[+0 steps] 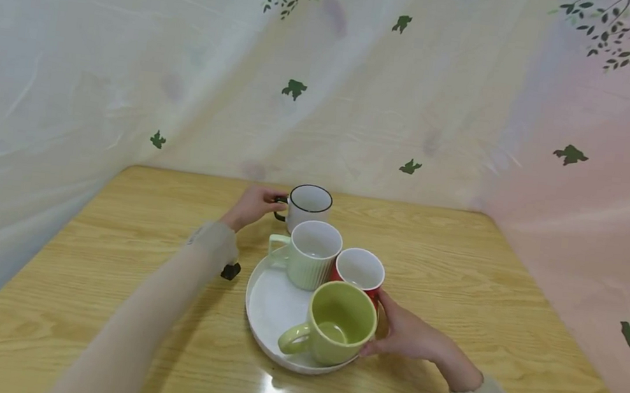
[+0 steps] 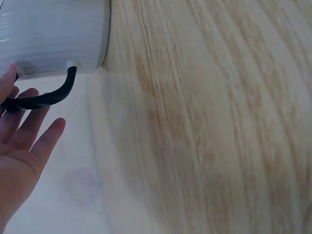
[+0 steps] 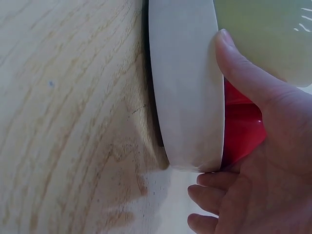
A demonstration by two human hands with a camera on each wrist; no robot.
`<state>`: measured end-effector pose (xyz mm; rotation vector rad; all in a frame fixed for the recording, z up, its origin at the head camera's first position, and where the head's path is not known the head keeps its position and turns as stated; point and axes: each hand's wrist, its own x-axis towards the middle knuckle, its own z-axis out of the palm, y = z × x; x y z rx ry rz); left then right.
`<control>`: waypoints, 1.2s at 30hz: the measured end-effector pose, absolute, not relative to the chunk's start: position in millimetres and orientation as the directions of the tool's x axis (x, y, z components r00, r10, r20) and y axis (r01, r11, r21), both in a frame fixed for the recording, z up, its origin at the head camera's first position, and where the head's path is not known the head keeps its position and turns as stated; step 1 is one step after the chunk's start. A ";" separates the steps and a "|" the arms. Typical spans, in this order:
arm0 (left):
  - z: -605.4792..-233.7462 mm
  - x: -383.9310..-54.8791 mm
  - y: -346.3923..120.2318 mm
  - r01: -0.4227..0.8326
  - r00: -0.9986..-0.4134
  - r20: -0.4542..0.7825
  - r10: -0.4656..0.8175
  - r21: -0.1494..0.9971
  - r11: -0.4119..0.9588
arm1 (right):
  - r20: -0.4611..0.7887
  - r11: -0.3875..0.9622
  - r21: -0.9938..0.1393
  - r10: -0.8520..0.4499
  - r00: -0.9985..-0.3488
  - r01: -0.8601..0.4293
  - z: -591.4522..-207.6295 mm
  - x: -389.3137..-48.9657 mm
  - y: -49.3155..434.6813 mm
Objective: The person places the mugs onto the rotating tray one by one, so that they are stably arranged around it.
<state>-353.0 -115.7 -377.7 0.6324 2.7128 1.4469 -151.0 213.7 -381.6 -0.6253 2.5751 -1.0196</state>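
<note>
My left hand (image 1: 255, 207) holds the black handle (image 2: 53, 96) of a white enamel mug (image 1: 310, 204) with a black rim, behind the tray. Whether that mug touches the table cannot be told. On a round white tray (image 1: 274, 311) stand a pale green ribbed mug (image 1: 308, 263), a red mug (image 3: 241, 129) with a white inside, and a larger yellow-green mug (image 1: 341, 321). My right hand (image 1: 412, 333) lies against the tray's right side, beside the red mug. Its thumb (image 3: 243, 68) touches the rim, while its other fingers bend loosely past the outer wall.
The tray rests on a light wooden table (image 1: 130, 254). A pale hanging cloth (image 1: 217, 84) printed with green leaves surrounds the table's back and sides. Close together, the mugs nearly touch one another.
</note>
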 end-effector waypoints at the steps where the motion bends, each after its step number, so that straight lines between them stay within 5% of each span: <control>1: -378.3 -353.5 -114.3 0.343 -0.921 0.182 0.345 0.799 0.494 | -0.120 0.657 -0.700 -0.494 -0.861 -0.280 -381.3 -151.0 213.7; 36: -392.0 -360.5 -105.0 0.219 -0.958 0.144 0.247 0.925 0.311 | -0.083 0.655 -0.694 -0.484 -0.871 -0.298 -385.6 -147.8 215.6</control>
